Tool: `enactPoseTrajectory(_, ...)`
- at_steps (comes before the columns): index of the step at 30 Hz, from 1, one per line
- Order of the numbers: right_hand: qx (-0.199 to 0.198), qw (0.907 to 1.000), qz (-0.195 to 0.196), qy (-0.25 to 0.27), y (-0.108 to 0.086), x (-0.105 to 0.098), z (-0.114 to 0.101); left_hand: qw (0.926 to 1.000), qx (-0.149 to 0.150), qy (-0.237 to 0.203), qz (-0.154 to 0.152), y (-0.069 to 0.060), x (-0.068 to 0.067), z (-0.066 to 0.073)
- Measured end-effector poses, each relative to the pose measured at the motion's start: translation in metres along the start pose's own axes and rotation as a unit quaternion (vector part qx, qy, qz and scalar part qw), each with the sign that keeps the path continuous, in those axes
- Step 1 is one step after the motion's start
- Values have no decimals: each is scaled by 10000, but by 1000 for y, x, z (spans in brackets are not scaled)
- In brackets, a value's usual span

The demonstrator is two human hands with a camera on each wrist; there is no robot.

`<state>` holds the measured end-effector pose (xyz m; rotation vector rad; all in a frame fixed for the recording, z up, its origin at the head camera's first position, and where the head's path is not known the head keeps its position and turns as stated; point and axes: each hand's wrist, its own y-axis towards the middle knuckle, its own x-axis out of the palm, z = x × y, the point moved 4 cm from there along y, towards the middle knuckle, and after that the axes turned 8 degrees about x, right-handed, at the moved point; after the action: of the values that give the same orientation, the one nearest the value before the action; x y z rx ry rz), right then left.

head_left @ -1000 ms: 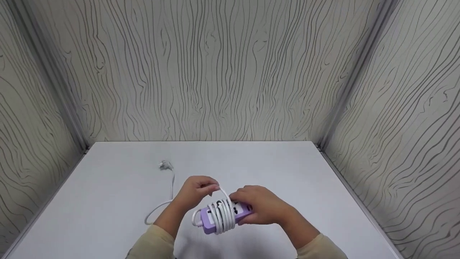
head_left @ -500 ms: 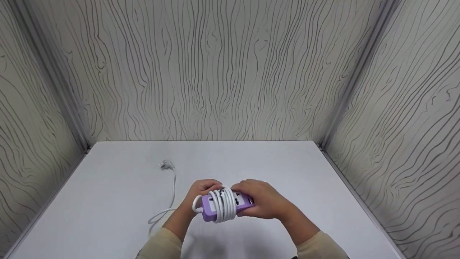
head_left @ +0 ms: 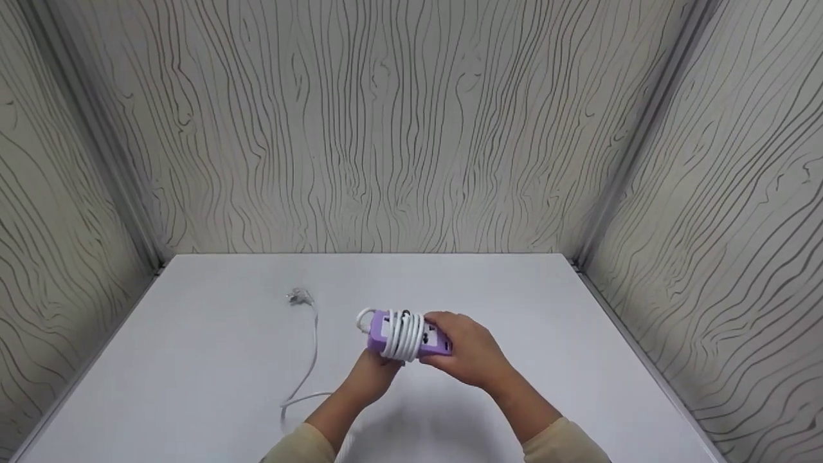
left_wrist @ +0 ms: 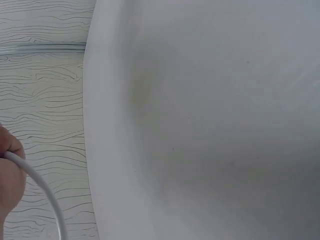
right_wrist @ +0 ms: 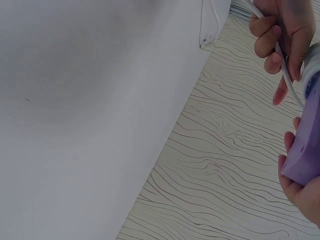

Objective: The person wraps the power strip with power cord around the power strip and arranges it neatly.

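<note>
A purple power strip (head_left: pixel 438 344) with white socket faces is held above the table, several turns of its white cord (head_left: pixel 404 336) wound round its middle. My right hand (head_left: pixel 470 347) grips the strip's right end, thumb on the near side. Beneath the strip is my left hand (head_left: pixel 373 376), its fingers partly hidden in the head view. In the right wrist view the left hand (right_wrist: pixel 285 35) has its fingers curled round the running cord, just off the windings. The left wrist view catches only part of that hand (left_wrist: pixel 10 172) with the cord in it.
The cord's loose length (head_left: pixel 315 341) trails over the white table (head_left: pixel 193 360) on the left, ending in a clear plug (head_left: pixel 299 296) farther back. Wood-patterned panels (head_left: pixel 360 128) wall the table at the back and both sides.
The left hand has gone from above the strip, down round its far side, to underneath, drawing the cord along. The strip has risen in view and tipped, and the loose cord on the table has shifted.
</note>
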<state>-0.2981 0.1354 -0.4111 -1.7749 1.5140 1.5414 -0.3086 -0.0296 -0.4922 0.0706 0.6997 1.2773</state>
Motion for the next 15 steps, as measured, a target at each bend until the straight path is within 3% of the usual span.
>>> enactPoseTrajectory(8,636,9961,432,-436,3,9,0,9975,-599,244,293,0,11,6)
enactPoseTrajectory(15,773,9895,912,-809,3,11,2,9963,-766,282,265,-2,7,14)
